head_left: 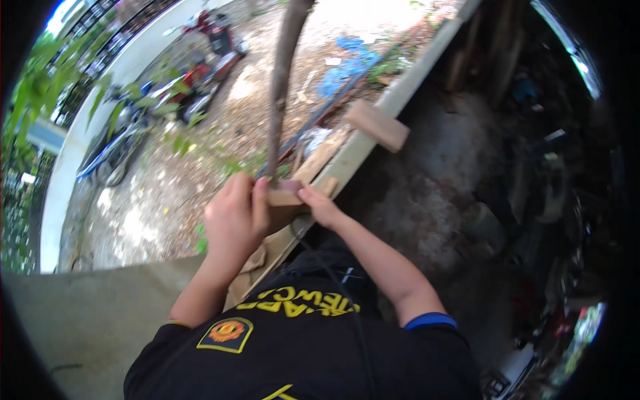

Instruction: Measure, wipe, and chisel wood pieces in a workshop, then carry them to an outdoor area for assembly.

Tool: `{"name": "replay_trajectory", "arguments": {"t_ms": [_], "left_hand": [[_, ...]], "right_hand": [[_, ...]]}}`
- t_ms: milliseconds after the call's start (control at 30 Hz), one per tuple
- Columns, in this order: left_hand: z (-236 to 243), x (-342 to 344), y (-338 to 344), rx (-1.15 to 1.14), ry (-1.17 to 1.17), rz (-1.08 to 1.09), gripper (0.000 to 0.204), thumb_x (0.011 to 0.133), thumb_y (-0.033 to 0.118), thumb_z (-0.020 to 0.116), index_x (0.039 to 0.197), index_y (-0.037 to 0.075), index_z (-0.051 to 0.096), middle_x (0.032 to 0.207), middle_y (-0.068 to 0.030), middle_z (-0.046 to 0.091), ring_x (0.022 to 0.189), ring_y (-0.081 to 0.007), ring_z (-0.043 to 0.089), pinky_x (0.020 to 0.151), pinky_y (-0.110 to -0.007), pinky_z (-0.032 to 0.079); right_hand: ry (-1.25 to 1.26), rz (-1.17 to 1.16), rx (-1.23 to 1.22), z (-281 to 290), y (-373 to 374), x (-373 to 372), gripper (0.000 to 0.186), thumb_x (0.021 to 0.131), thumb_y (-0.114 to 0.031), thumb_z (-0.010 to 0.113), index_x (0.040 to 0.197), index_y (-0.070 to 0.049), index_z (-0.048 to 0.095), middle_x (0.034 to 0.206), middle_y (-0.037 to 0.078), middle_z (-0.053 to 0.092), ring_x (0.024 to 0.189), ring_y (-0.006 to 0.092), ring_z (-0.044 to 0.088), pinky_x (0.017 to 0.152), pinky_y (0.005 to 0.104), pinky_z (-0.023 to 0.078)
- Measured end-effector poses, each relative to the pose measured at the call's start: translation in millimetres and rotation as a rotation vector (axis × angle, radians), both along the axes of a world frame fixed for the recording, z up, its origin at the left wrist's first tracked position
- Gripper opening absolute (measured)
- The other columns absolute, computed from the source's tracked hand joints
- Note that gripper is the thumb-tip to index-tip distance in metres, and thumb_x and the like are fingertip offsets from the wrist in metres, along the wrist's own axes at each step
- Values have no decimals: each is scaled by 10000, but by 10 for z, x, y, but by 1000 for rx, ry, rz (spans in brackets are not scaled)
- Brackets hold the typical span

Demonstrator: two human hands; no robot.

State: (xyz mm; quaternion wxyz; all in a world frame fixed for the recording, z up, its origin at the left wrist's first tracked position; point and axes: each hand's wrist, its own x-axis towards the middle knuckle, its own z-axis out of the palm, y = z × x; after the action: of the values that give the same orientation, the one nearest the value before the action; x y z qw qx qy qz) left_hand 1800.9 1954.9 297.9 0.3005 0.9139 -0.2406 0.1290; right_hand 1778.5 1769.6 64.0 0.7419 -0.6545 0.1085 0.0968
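Note:
Between my hands is a light wooden block, in front of my chest. My left hand is closed around its left end, with the thumb on top. The fingers of my right hand are closed at its right end, against a small pinkish-brown piece lying over the top. That piece may be folded sandpaper, but blur keeps me from being sure. Below the block, its underside is in shadow. A long pale wooden beam runs just beyond my right hand, with another wooden block lying across it.
A thin tree trunk rises right behind the block. Motorbikes stand on leaf-strewn ground to the far left. Blue plastic lies beyond the beam. A concrete ledge is at lower left; dark cluttered ground stretches on the right.

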Motion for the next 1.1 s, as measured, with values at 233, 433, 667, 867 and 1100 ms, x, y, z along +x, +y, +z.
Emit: {"name": "replay_trajectory", "arguments": {"t_ms": [233,433,667,867,1100], "left_hand": [[1,-125,-104,-139,-29,-198,350,1024,160,590,699,50,526,635,-114,525,514,-314,547,493,-403,403],[-44,7,32,-85,-142,-342,226,976,113,597,764,39,574,709,-129,527,622,-334,551,575,-428,420],[-32,23,31,50,-53,-58,261,1013,254,543,1118,43,654,1182,-159,635,1150,-353,583,1030,-466,381],[-50,169,124,-133,154,-157,403,1043,334,515,1292,28,600,1272,-199,609,1238,-393,550,1096,-493,354],[-87,239,182,-103,82,-287,578,1017,426,525,1441,34,498,1371,-223,570,1298,-429,506,1121,-505,356]], "right_hand": [[-210,203,-159,163,-159,-17,436,1083,-324,454,1303,34,570,1281,194,632,1200,259,574,1052,354,416],[-299,362,-12,1268,-40,-440,548,1108,-362,444,1452,64,467,1402,172,587,1331,207,506,1150,334,354],[-173,302,85,1204,139,-418,474,1126,-290,401,1505,-10,455,1478,96,531,1373,169,456,1177,326,316],[-191,361,90,1099,168,-418,500,1124,-304,409,1540,-27,420,1451,87,554,1328,150,488,1141,322,357],[-357,347,125,1024,409,-264,505,1120,-280,432,1564,-42,401,1469,74,544,1338,149,490,1145,318,356]]}}
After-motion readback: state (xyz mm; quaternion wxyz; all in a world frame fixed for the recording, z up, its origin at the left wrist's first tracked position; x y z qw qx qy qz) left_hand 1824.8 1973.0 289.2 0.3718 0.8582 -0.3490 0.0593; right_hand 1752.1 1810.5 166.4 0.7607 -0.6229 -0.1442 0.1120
